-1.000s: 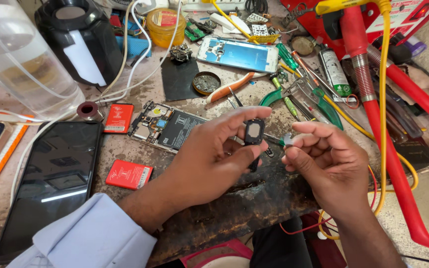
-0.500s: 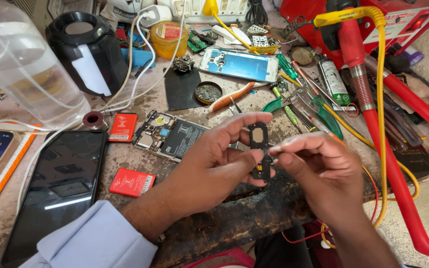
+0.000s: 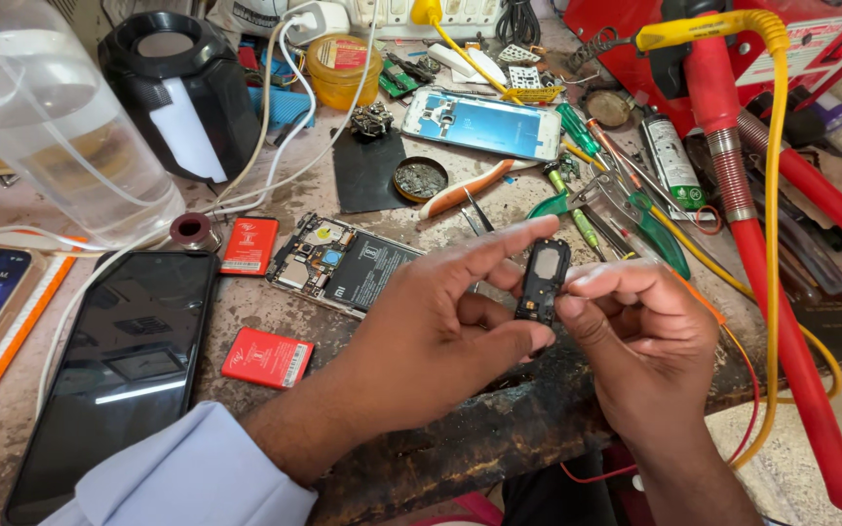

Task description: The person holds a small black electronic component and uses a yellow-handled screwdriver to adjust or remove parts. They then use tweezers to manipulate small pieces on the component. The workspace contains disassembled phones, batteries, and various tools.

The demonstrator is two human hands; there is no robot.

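A small black phone speaker module point(image 3: 541, 282) is held upright between both hands above the front edge of the workbench point(image 3: 440, 448). My left hand point(image 3: 440, 331) pinches it with forefinger on top and thumb below. My right hand point(image 3: 640, 336) grips its right side with fingers curled. Just behind the left hand lies an opened phone point(image 3: 343, 265) with its battery and board exposed.
A black phone point(image 3: 119, 370) lies screen-up at the left, with two red cards point(image 3: 267, 357) nearby. Screwdrivers, tweezers point(image 3: 475, 209) and a blue phone frame point(image 3: 484, 124) crowd the back. Red and yellow cables point(image 3: 752, 244) run down the right. A clear jug point(image 3: 51, 127) stands far left.
The module has turned more upright between the fingers, and both hands have shifted slightly right and lower in view as the camera moved.
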